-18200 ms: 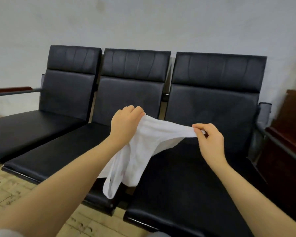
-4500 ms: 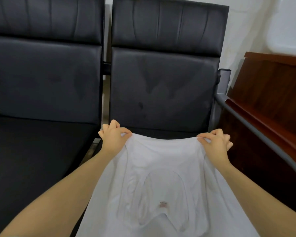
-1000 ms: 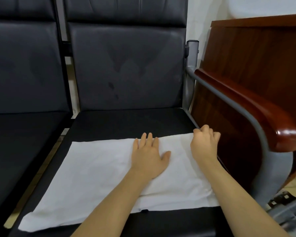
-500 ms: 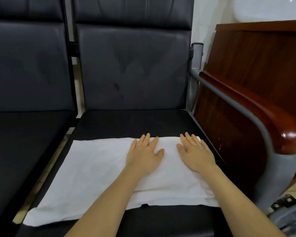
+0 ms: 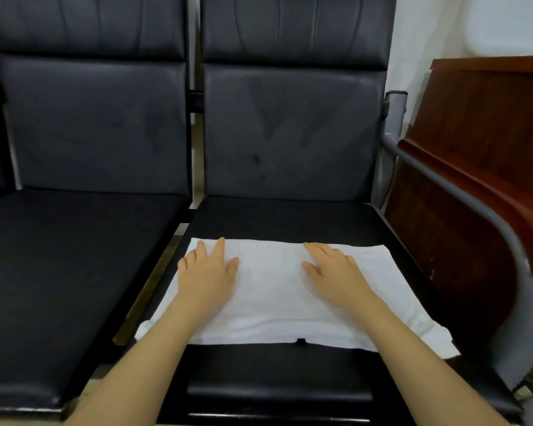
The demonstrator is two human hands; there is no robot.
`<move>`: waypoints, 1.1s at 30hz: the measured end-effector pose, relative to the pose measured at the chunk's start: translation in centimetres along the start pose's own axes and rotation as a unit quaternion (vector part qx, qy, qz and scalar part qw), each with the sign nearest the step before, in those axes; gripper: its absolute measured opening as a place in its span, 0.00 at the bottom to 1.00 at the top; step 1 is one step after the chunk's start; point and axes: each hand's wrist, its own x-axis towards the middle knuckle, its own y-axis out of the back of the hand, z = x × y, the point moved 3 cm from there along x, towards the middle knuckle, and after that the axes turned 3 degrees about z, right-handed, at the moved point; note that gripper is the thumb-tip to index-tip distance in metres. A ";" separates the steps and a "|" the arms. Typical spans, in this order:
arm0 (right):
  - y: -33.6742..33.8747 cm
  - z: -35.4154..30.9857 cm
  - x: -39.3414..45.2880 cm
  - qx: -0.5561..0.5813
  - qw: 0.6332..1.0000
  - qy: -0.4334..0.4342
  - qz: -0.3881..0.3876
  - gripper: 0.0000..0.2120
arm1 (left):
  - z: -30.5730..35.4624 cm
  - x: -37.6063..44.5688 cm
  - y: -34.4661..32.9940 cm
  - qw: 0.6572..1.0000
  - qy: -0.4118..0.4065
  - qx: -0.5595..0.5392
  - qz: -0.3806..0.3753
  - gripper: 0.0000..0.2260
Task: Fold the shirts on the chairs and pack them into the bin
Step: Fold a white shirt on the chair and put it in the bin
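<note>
Now both hands press flat on a folded white shirt (image 5: 271,290)
Left hand (image 5: 208,273) and right hand (image 5: 333,272) lie released, fingers straight, on the shirt spread across the right chair seat (image 5: 283,219), beside the wooden armrest (image 5: 486,192)

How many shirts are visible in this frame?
1. A white shirt lies folded flat on the right chair seat, under both hands. The bin and any other shirts are out of view.

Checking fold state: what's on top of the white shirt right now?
Both hands lie flat on the white shirt: left hand near its left end, right hand right of centre. The cloth beneath the palms is hidden.
</note>
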 end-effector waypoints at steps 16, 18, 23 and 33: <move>-1.1 -0.4 -1.6 0.007 0.998 0.057 -0.037 0.23 | -5.2 -0.5 0.9 0.981 -0.035 -0.164 0.102 0.18; -1.2 -0.8 -1.5 0.000 0.997 0.059 -0.041 0.23 | -5.5 -0.6 1.5 0.968 -0.036 -0.221 0.116 0.18; -2.2 -2.7 -1.0 0.001 0.998 0.050 -0.044 0.24 | -5.8 -0.4 3.9 0.922 -0.071 -0.333 0.186 0.16; -2.3 -5.4 -0.7 0.234 0.971 0.033 0.032 0.11 | -1.6 -2.4 7.3 0.887 -0.165 -0.350 0.252 0.16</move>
